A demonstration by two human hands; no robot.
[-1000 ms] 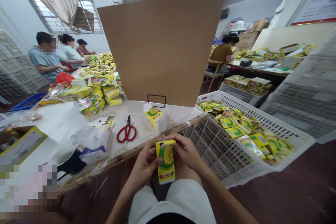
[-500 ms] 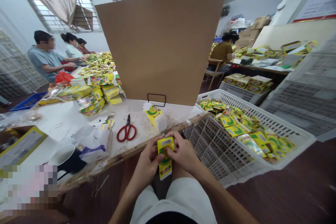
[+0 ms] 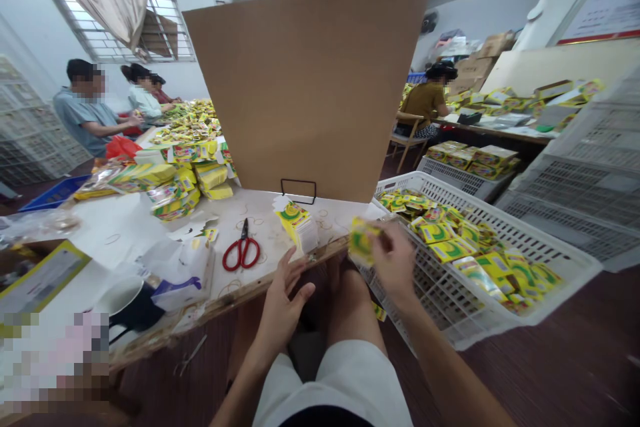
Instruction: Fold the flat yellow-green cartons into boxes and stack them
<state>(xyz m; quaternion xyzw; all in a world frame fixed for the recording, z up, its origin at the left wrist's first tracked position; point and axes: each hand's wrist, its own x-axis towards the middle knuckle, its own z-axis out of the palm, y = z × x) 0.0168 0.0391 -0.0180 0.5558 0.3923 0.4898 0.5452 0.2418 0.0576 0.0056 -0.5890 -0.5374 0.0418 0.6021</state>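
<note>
From my remote station I read the head view from near to far. Lowest, beside the right knee (image 3: pixel 351 295), a yellow piece (image 3: pixel 379 311) shows; I cannot tell what it rests on. The left hand (image 3: pixel 281 300) is released: fingers spread, nothing held, just before the edge of the worktop (image 3: pixel 263 202). The right hand (image 3: pixel 399 260) is closed in a grip on a yellow packet (image 3: pixel 362 241), located at the near corner of the white crate (image 3: pixel 583 277). The packet is blurred; I cannot confirm whether it touches the crate.

Caution: I judge the hold to be near one end only. A loose pinch could let the packet slip to the floor; passing too low could catch it on the crate rim and crease it. The heap of packets (image 3: pixel 447 233) in the crate is uneven, so an added one could slide.

On the worktop, the card stack (image 3: pixel 303 230) leans near the edge; a careless left sleeve or finger could topple it. The red-handled scissors (image 3: pixel 244 240) lie clear to its left. Behind stands a cardboard sheet (image 3: pixel 310 93); farther off, co-workers sit at both sides
</note>
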